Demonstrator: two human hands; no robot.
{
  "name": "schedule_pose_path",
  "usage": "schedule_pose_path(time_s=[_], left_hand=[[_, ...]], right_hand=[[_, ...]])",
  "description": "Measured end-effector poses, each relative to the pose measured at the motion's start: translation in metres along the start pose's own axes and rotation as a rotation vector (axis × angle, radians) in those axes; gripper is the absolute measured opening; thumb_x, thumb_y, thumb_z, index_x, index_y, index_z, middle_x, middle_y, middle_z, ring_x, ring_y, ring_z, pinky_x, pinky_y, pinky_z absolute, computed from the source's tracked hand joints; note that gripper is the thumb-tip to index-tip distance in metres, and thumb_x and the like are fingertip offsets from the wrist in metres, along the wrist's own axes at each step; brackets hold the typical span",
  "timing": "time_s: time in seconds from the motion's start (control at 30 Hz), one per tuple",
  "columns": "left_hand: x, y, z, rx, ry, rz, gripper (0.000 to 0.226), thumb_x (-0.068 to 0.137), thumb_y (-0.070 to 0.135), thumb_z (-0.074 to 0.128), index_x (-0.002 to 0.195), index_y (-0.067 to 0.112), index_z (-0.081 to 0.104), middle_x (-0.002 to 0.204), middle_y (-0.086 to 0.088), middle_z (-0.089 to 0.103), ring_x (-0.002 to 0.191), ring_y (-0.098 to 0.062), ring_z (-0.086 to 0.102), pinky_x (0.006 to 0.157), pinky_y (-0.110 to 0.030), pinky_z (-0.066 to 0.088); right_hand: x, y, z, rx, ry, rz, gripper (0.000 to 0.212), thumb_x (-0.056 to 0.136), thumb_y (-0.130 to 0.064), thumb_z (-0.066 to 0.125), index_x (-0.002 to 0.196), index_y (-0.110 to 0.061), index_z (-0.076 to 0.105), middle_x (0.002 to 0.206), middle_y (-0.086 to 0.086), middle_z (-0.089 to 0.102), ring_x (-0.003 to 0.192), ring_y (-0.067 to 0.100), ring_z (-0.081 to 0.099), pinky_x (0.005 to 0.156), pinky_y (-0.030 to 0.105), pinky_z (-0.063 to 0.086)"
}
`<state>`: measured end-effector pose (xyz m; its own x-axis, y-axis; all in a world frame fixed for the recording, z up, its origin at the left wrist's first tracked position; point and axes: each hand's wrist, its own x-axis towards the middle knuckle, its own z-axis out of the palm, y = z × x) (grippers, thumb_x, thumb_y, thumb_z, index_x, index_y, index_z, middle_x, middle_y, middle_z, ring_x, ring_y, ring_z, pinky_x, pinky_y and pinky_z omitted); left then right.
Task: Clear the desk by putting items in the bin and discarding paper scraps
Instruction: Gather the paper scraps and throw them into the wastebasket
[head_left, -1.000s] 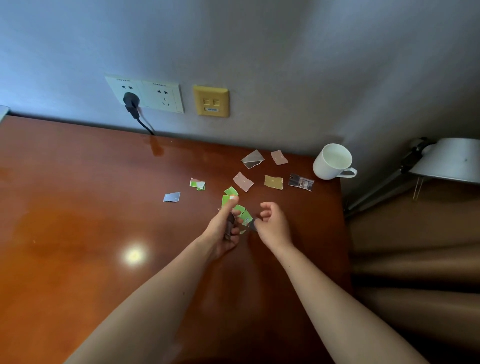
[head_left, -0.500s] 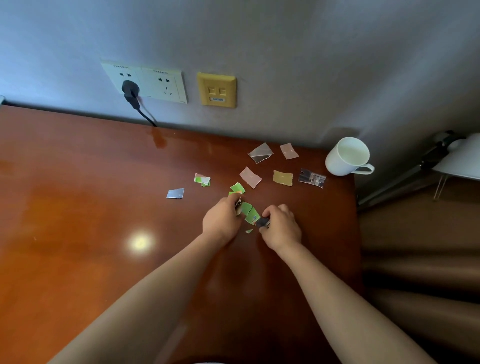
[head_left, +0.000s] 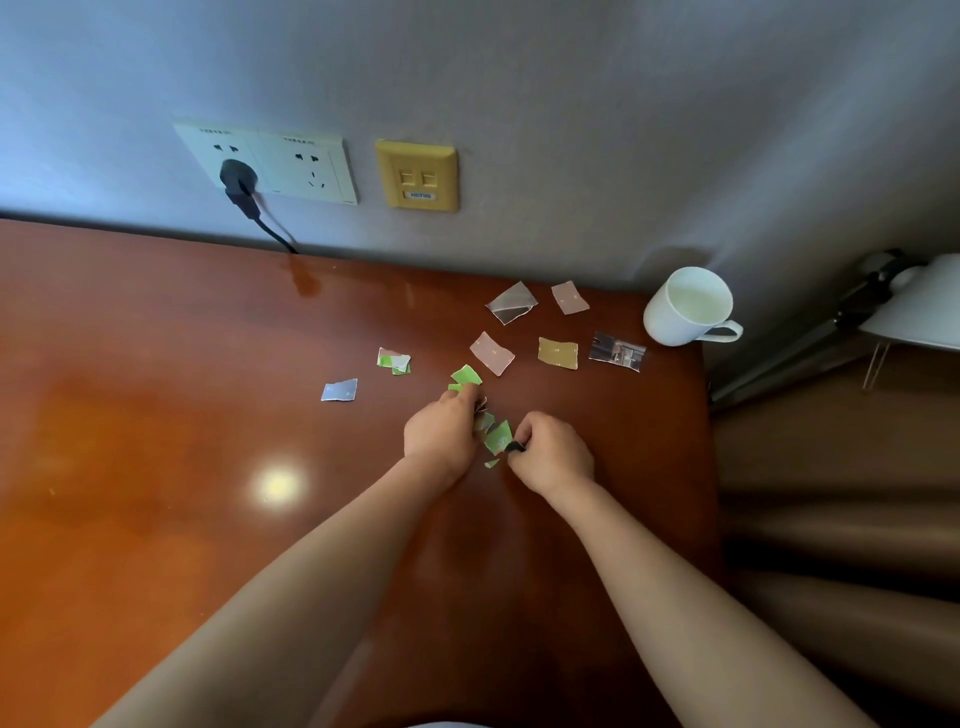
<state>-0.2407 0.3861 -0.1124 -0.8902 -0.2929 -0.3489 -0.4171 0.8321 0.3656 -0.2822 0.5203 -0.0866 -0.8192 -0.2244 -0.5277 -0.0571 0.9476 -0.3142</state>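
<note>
On the glossy wooden desk (head_left: 156, 415), one ragged blue scrap (head_left: 338, 389) is lying leftmost; the left hand (head_left: 441, 436) is gripping crumpled scraps (head_left: 481, 406), the right hand (head_left: 553, 452) is pinching one dark scrap (head_left: 517, 446); two pink scraps (head_left: 492, 353) are lying beyond, one smooth white mug (head_left: 685, 306) standing rightmost.

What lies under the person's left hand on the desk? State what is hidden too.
A green scrap pokes out past the fingertips of the left hand, and crumpled scraps show at its curled fingers. Whatever lies beneath the palm is covered.
</note>
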Motion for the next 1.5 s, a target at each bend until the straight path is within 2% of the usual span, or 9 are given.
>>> schedule_pose_path(time_s=[0.1,0.3,0.57,0.7,0.83,1.03,1.2,1.4,1.5], left_hand=[[0.002,0.001,-0.002,0.050,-0.011,0.029,0.030,0.091,0.030,0.055,0.120,0.022,0.050,0.118,-0.004,0.057,0.101,-0.029,0.059,0.065,-0.032,0.039],[0.001,-0.001,-0.005,0.091,-0.063,0.032,0.035,0.091,0.037,0.056,0.124,0.023,0.053,0.120,-0.004,0.054,0.103,-0.029,0.059,0.068,-0.032,0.040],[-0.016,-0.009,-0.009,-0.302,0.060,-0.182,0.014,0.088,0.031,0.052,0.089,0.017,0.046,0.092,-0.001,0.057,0.080,-0.028,0.053,0.063,-0.031,0.038],[-0.017,-0.013,-0.009,-0.429,0.005,-0.270,0.017,0.090,0.027,0.050,0.100,0.014,0.051,0.092,-0.003,0.063,0.087,-0.030,0.058,0.070,-0.036,0.045],[-0.021,-0.012,-0.006,-0.408,-0.017,-0.258,0.019,0.094,0.029,0.046,0.106,0.015,0.052,0.098,-0.004,0.065,0.092,-0.030,0.059,0.068,-0.032,0.040],[-0.028,-0.008,-0.004,-0.322,-0.068,-0.178,0.009,0.088,0.027,0.049,0.092,0.021,0.055,0.096,0.001,0.066,0.091,-0.026,0.060,0.070,-0.032,0.045],[-0.033,-0.007,0.001,-0.211,-0.092,-0.060,0.018,0.080,0.035,0.062,0.094,0.025,0.057,0.093,0.006,0.065,0.088,-0.021,0.061,0.071,-0.033,0.050],[-0.031,-0.001,0.013,-0.050,-0.035,0.013,0.022,0.086,0.043,0.060,0.090,0.023,0.055,0.097,0.001,0.061,0.088,-0.025,0.059,0.062,-0.029,0.040],[-0.030,0.001,0.015,0.054,-0.040,0.059,0.025,0.091,0.045,0.054,0.096,0.021,0.059,0.099,-0.002,0.061,0.090,-0.026,0.060,0.061,-0.029,0.037]], right_hand=[[0.001,0.002,0.000,0.147,0.011,0.047,0.014,0.079,-0.031,0.069,0.081,-0.021,0.059,0.078,-0.007,0.059,0.078,0.022,0.059,0.060,0.029,0.044],[0.001,0.000,0.001,0.239,0.060,0.015,0.009,0.082,-0.028,0.063,0.080,-0.021,0.056,0.080,-0.008,0.057,0.078,0.021,0.057,0.055,0.028,0.039],[0.006,0.001,0.003,-0.087,0.026,-0.384,0.012,0.080,-0.023,0.072,0.076,-0.029,0.063,0.112,-0.012,0.051,0.109,0.014,0.047,0.080,0.031,0.047],[0.010,-0.007,0.000,-0.126,-0.008,-0.373,0.009,0.081,-0.020,0.071,0.078,-0.027,0.068,0.109,-0.009,0.052,0.108,0.017,0.048,0.079,0.030,0.046],[0.010,-0.012,-0.001,-0.156,-0.006,-0.361,0.008,0.082,-0.018,0.071,0.080,-0.025,0.070,0.113,-0.004,0.050,0.110,0.019,0.047,0.079,0.031,0.047],[0.010,-0.011,0.001,-0.105,-0.010,-0.243,0.018,0.081,-0.021,0.073,0.072,-0.030,0.061,0.105,-0.001,0.054,0.106,0.023,0.051,0.076,0.028,0.043],[0.008,-0.004,0.003,0.046,0.008,-0.195,0.029,0.077,-0.002,0.066,0.065,-0.026,0.056,0.091,-0.003,0.050,0.084,0.025,0.059,0.063,0.025,0.039],[0.002,0.004,0.003,0.255,0.108,-0.147,0.036,0.076,0.000,0.068,0.057,-0.027,0.052,0.085,-0.003,0.057,0.074,0.017,0.055,0.058,0.023,0.038],[0.002,0.002,0.001,0.379,0.107,-0.113,0.026,0.075,-0.002,0.073,0.063,-0.020,0.059,0.073,-0.006,0.059,0.070,0.014,0.056,0.053,0.019,0.036]])
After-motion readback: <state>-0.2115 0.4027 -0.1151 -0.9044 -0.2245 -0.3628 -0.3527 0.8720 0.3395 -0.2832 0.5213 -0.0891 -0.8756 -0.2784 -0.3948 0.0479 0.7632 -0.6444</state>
